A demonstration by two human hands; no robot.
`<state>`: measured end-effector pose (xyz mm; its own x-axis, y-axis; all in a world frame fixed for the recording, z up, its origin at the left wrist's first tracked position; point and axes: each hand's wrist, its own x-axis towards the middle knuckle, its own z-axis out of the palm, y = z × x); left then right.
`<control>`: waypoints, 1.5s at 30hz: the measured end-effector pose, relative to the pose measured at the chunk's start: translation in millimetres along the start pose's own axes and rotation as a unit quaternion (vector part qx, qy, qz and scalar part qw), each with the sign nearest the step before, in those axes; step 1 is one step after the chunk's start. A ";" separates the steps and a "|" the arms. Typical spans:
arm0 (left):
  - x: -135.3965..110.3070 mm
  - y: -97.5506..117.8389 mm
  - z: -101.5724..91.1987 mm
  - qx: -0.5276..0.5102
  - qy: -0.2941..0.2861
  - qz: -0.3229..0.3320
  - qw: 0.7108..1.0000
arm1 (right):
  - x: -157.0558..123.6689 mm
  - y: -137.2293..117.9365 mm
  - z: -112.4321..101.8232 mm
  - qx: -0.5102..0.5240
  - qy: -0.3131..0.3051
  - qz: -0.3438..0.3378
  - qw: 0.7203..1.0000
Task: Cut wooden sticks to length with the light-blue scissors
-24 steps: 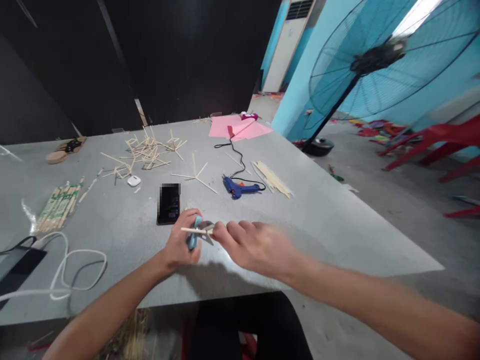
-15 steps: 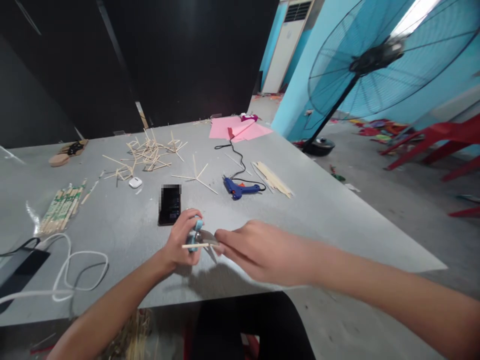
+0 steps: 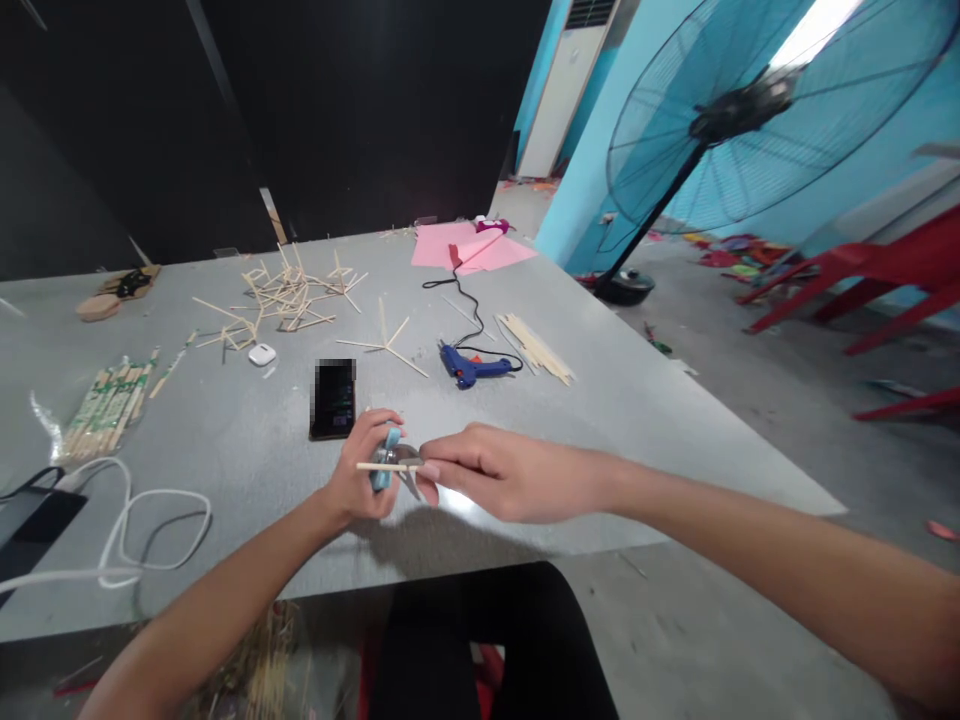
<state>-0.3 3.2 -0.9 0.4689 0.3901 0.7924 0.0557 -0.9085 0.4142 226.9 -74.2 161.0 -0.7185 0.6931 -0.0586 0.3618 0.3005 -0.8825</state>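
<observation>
Head view: a pair of scissors (image 3: pixel 390 455) with light-blue handles is grasped in the left hand (image 3: pixel 362 474), with the fingers wrapped around the handles and the blades directed toward the right hand (image 3: pixel 495 470). A thin wooden stick (image 3: pixel 384 467) is pinched at one end between the thumb and fingers of the right hand. The stick is held roughly level above the near part of the grey table (image 3: pixel 637 440) and is seen crossing in front of the scissors; whether it is touched by the blades cannot be told.

A smartphone (image 3: pixel 334 400) is positioned just beyond the left hand. A blue glue gun (image 3: pixel 472 368) is laid on its side beyond the right hand, with a bundle of flat wooden strips (image 3: pixel 534 348) placed to its right. A branched stick assembly (image 3: pixel 386 346) is located between the phone and the glue gun, and a tangle of joined sticks (image 3: pixel 289 295) is set farther back. Packaged wooden sticks (image 3: pixel 109 410) and a white cable (image 3: pixel 161 494) are located at the left. Pink paper (image 3: pixel 442 247) is spread at the far edge.
</observation>
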 end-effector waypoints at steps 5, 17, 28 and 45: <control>-2.5 -0.8 2.6 0.000 -0.003 -0.008 1.000 | 0.5 6.9 6.0 -0.066 0.040 -0.023 0.997; -4.2 1.7 5.7 0.022 -0.042 -0.029 0.998 | -5.9 38.2 6.9 -0.147 0.095 -0.037 0.984; -9.7 -2.2 9.9 0.003 -0.048 -0.056 0.997 | 3.4 50.8 1.5 -0.088 0.078 -0.049 0.992; -7.2 -1.3 8.6 -0.058 -0.089 -0.075 0.992 | 10.7 63.5 0.0 -0.032 0.046 -0.034 0.998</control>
<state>3.8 0.3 -11.0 0.6117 0.4768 0.6313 0.0399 -0.8156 0.5773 242.3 -47.7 104.3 -0.6860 0.7261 0.0466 0.3531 0.3883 -0.8512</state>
